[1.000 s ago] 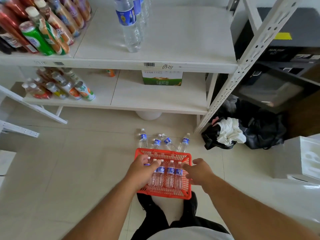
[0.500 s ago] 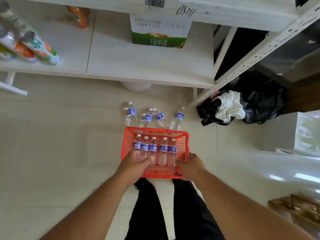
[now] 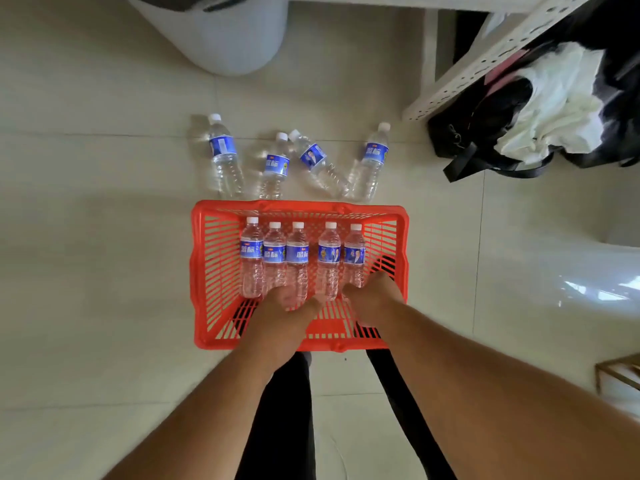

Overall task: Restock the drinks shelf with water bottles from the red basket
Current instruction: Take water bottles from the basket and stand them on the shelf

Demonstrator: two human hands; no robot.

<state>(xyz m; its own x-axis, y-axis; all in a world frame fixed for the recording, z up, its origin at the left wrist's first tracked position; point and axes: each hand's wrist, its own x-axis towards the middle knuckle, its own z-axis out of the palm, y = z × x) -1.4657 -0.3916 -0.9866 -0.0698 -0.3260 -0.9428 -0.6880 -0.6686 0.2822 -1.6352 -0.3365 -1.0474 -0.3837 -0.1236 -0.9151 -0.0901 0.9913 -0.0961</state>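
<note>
The red basket [image 3: 298, 206] stands on the floor between my feet. Several water bottles with blue labels [image 3: 251, 252] lie side by side in it, caps pointing away from me. My left hand [image 3: 287, 308] reaches into the basket and curls over the base of the middle bottle [image 3: 298, 252]. My right hand [image 3: 372, 299] curls over the base of the rightmost bottle [image 3: 354, 252]. The fingertips of both hands are hidden behind the hands. Several more water bottles [image 3: 223, 155] lie loose on the tiles just beyond the basket. The drinks shelf's boards are out of view.
The white perforated shelf post [image 3: 485, 60] slants down at the upper right. Black bags with a white cloth [image 3: 554, 98] lie beside it. A white round bin base [image 3: 225, 36] stands at the top. A wooden frame corner [image 3: 620, 372] shows at the right edge.
My head has tipped down and come closer, so the shelves have left the view. Both hands have sunk deeper into the basket onto the bottle bases.
</note>
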